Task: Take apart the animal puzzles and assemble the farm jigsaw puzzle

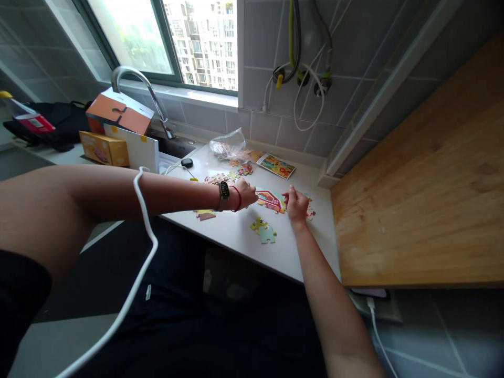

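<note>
Two hands [246, 193] [296, 205] flanking crosswise puzzle [271, 200]

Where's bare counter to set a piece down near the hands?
Free: the white counter front strip, between the loose pieces at left and the green pair; also the patch right of the picture card. Crowded: around the assembled section between left hand and right hand, and by the plastic bag.

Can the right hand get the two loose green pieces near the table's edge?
Probably yes. The right hand rests on the table just past the green pieces, and nothing lies between them. The left hand is off to the side at the joined puzzle, so the way looks free.
</note>
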Demonstrator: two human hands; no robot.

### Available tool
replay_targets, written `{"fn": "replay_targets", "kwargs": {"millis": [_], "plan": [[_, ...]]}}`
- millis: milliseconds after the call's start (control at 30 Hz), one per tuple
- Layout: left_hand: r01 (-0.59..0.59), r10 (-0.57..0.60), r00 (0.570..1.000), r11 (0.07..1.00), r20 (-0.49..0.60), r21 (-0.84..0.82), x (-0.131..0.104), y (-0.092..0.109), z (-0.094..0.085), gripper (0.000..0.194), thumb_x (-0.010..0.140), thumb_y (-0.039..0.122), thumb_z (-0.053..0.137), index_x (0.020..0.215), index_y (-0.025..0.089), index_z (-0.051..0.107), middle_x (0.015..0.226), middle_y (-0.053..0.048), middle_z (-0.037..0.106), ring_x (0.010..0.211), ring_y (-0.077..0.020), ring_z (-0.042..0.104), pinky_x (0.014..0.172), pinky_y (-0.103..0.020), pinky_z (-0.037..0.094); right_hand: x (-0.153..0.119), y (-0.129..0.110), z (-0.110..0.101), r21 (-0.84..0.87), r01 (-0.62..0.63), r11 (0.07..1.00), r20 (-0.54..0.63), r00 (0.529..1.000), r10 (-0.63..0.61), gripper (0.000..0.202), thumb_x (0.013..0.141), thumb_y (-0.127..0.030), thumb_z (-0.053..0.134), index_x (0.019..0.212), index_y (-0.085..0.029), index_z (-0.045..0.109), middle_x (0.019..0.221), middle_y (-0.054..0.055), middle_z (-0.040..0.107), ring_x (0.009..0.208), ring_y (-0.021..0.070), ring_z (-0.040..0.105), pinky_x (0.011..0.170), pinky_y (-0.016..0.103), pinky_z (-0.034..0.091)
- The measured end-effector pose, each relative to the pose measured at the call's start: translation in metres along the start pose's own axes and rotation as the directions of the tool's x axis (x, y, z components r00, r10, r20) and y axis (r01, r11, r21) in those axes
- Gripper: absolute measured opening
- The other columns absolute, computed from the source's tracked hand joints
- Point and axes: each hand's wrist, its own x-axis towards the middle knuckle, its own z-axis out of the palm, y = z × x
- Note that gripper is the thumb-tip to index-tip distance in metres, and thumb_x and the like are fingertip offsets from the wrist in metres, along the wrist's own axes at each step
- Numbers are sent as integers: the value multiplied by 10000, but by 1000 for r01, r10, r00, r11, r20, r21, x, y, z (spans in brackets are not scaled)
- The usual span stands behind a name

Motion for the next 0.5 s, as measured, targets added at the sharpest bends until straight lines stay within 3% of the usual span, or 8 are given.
{"fn": "replay_targets", "kwargs": {"millis": [100, 200, 500], "plan": [[-55, 55, 998, 994, -8, -93, 3, -16, 10, 285, 872, 229, 709, 1156, 217, 718, 1096, -143, 734, 904, -303, 719, 758, -380, 511, 1, 1, 0, -2, -23, 1000, 3, 1000, 23, 596, 901, -703, 541, 650, -184, 692, 530, -28, 537, 440, 108, 473, 458, 249, 371], [-71, 58, 995, 982, -82, -173, 6, -27, 23, 348, 902, 284, 665, 1247, 238, 673, 1179, -130, 715, 949, -282, 710, 736, -330, 500, 2, 1, -1, -6, -49, 999, -4, 999, 49, 589, 897, -700, 544, 654, -184, 690, 528, -31, 541, 423, 101, 454, 440, 247, 362], [-171, 73, 967, 894, -242, -414, 19, -50, 67, 311, 900, 341, 684, 1196, 246, 697, 1206, -68, 712, 1011, -244, 693, 705, -273, 476, -1, -1, 2, -38, -73, 997, 35, 997, 74, 567, 880, -689, 610, 668, -172, 711, 513, -35, 534, 400, 92, 439, 414, 244, 343]]}}
